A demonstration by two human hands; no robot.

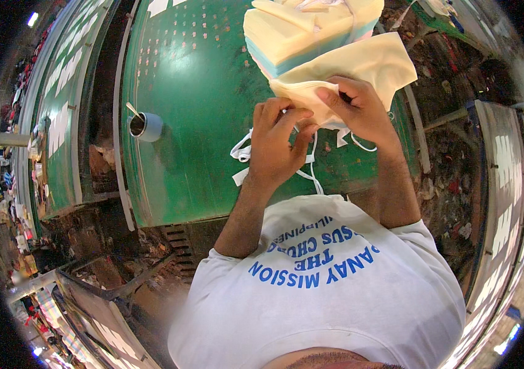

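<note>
A pale yellow piece of cloth (366, 64) is spread between my hands above the green table. My right hand (360, 111) grips its near edge, with the thumb lying on top. My left hand (277, 138) pinches at the near left corner of the same cloth, finger and thumb close together. The exact spot between those fingertips is partly hidden. White tapes or cords (314, 169) hang below the cloth and trail on the tabletop. Just beyond stands a thick bundle of folded cloth (308, 31), yellow on top with a light blue layer, tied round with a strip.
A grey-blue mug (146, 126) with a spoon handle sticking out stands at the left of the green table (194, 141). Another green table (59, 135) runs along the far left. Scraps litter the floor on the right, beside a pale-topped table (498, 203).
</note>
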